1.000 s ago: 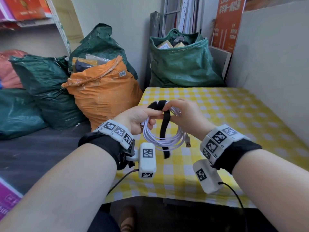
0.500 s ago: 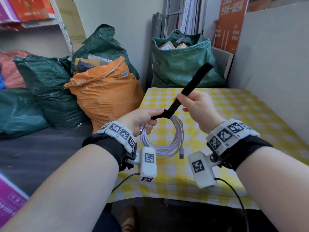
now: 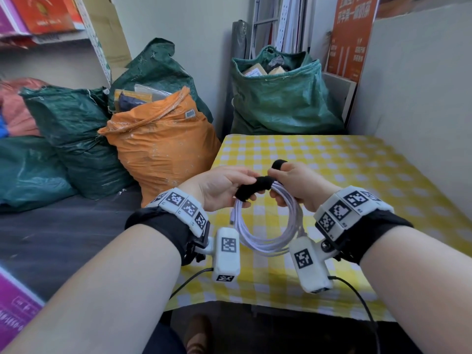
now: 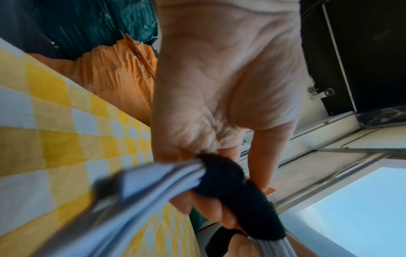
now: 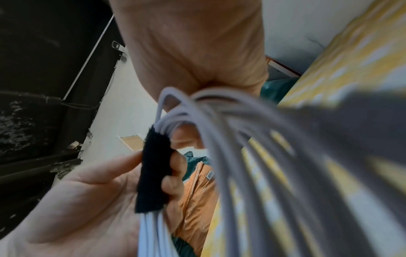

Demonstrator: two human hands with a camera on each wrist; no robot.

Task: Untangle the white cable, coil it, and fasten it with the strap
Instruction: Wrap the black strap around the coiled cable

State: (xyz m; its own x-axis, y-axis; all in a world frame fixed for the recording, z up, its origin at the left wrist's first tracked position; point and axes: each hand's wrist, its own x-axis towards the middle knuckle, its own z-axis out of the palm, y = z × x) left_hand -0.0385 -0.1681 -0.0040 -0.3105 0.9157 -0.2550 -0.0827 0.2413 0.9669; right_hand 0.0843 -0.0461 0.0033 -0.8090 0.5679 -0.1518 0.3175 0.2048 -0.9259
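Note:
The white cable (image 3: 268, 227) hangs as a coil of several loops above the yellow checked table (image 3: 357, 175), held up between both hands. A black strap (image 3: 251, 188) is wound round the top of the coil. My left hand (image 3: 244, 186) grips the strapped part of the bundle, thumb on top and fingers under it. My right hand (image 3: 278, 178) pinches the strap's free end (image 3: 279, 164), and its lower fingers curl round the loops. The left wrist view shows the strap (image 4: 230, 184) over the cable (image 4: 153, 191). The right wrist view shows strap (image 5: 153, 165) and loops (image 5: 241, 156). A plug (image 3: 232, 221) dangles at the coil's left.
An orange sack (image 3: 163, 149) and green sacks (image 3: 281, 98) stand on the floor left of and behind the table. A grey board (image 3: 421, 111) walls off the table's right side. Shelving (image 3: 51, 26) is at upper left.
My right hand, which had the strap's free end pulled out up and to the right, has brought it down and round the coil's top. The hands now sit close together.

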